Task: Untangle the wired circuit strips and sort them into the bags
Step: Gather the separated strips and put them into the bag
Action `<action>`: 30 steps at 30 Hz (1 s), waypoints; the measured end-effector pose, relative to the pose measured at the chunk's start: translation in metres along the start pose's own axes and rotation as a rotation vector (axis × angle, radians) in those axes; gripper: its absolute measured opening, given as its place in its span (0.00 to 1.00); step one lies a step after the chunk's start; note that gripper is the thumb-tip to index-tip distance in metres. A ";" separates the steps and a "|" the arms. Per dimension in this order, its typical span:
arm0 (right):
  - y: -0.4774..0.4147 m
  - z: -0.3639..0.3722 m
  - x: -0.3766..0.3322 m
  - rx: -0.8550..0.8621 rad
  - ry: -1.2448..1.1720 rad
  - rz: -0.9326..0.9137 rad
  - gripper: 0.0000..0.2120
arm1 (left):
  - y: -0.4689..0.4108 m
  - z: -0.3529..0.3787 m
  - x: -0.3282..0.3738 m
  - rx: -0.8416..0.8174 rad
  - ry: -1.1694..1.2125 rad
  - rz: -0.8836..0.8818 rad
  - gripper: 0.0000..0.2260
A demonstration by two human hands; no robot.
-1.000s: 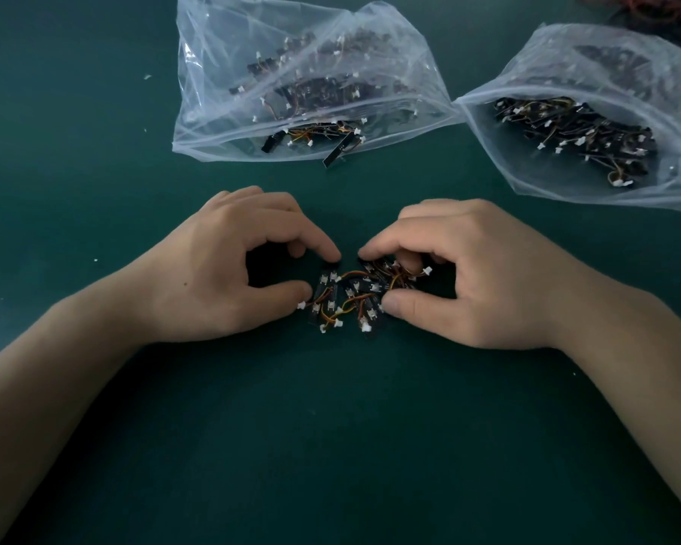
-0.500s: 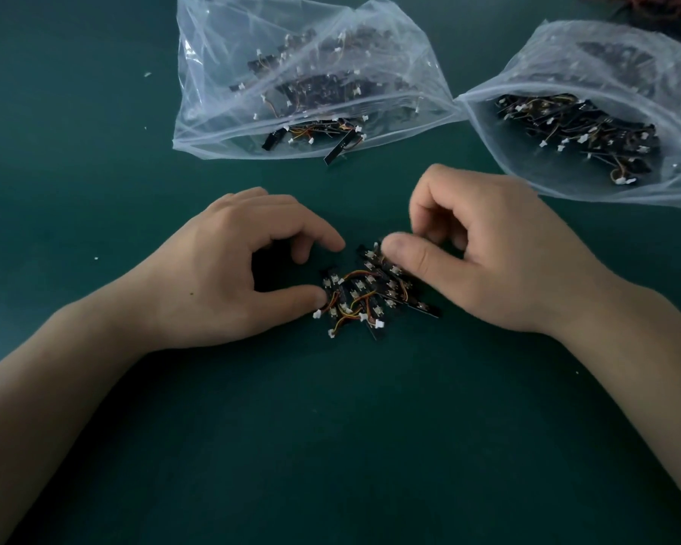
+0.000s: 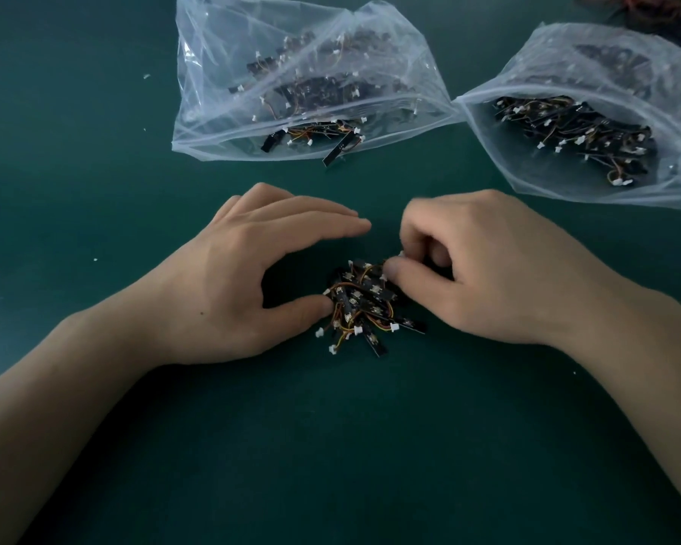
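Note:
A small tangle of black circuit strips (image 3: 364,304) with orange wires and white connectors lies on the green table between my hands. My left hand (image 3: 252,281) rests beside it, fingers stretched out straight above the pile and thumb tip touching its left edge. My right hand (image 3: 472,265) has curled fingers, and its thumb and fingers pinch a piece at the pile's upper right. Two clear plastic bags hold sorted strips: the left bag (image 3: 221,123) at the top centre and the right bag (image 3: 677,190) at the top right.
A dark heap of wired strips (image 3: 661,13) sits at the top right corner behind the right bag. Small white specks (image 3: 146,76) dot the green table (image 3: 331,446) to the left.
My left fingers have straightened from a curl and spread over the pile. My right hand has closed down onto the pile's upper right edge. The tangle has shifted slightly.

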State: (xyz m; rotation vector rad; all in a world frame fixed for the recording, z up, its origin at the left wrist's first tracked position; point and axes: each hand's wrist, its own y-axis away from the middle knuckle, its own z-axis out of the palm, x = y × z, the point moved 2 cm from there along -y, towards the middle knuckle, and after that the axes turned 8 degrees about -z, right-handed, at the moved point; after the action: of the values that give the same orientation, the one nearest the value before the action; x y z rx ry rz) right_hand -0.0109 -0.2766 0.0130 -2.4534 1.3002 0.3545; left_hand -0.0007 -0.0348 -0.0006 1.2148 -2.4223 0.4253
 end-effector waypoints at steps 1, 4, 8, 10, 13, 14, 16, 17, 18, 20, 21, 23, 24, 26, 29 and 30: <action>0.001 -0.003 0.000 0.001 -0.053 0.009 0.14 | 0.000 0.000 0.000 -0.001 0.000 0.006 0.28; 0.003 -0.010 -0.005 -0.098 -0.087 0.044 0.27 | -0.001 0.000 -0.001 0.003 0.005 0.023 0.23; 0.006 -0.006 -0.029 -0.175 0.180 -0.008 0.48 | -0.002 0.000 0.000 0.015 0.001 0.026 0.18; 0.006 0.000 -0.036 -0.137 0.291 -0.042 0.48 | -0.002 0.001 0.001 0.029 -0.002 0.016 0.17; 0.004 0.005 -0.037 -0.093 0.337 -0.035 0.40 | -0.004 0.002 0.002 0.071 0.006 -0.013 0.15; 0.003 0.005 -0.037 -0.086 0.343 -0.039 0.37 | -0.004 0.002 0.003 0.081 0.017 -0.029 0.15; 0.002 0.007 -0.035 -0.075 0.347 -0.062 0.32 | -0.007 0.003 0.004 0.091 0.041 -0.059 0.13; 0.002 0.007 -0.035 -0.068 0.346 -0.074 0.29 | -0.008 0.004 0.005 0.097 0.052 -0.068 0.12; 0.001 0.008 -0.034 -0.059 0.342 -0.083 0.26 | -0.009 0.004 0.005 0.107 0.061 -0.074 0.10; 0.000 0.011 -0.033 -0.043 0.332 -0.087 0.17 | -0.010 0.005 0.005 0.123 0.074 -0.081 0.06; -0.001 0.012 -0.033 -0.036 0.334 -0.088 0.13 | -0.010 0.005 0.005 0.128 0.080 -0.083 0.06; -0.002 0.015 -0.033 -0.028 0.358 -0.092 0.10 | -0.010 0.005 0.003 0.131 0.091 -0.087 0.07; -0.002 0.016 -0.033 -0.021 0.372 -0.097 0.09 | -0.010 0.005 0.003 0.133 0.096 -0.090 0.07; -0.003 0.016 -0.031 -0.009 0.383 -0.108 0.10 | -0.010 0.005 0.002 0.147 0.112 -0.100 0.06; -0.004 0.016 -0.025 -0.030 0.329 -0.115 0.14 | -0.010 0.004 0.002 0.174 0.138 -0.121 0.04; -0.004 0.016 -0.023 -0.039 0.322 -0.118 0.15 | -0.011 0.005 0.002 0.182 0.149 -0.130 0.05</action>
State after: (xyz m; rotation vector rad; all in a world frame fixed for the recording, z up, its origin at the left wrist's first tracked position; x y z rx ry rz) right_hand -0.0214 -0.2505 0.0080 -2.6873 1.2671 -0.0487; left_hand 0.0060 -0.0444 -0.0027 1.3560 -2.2033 0.6828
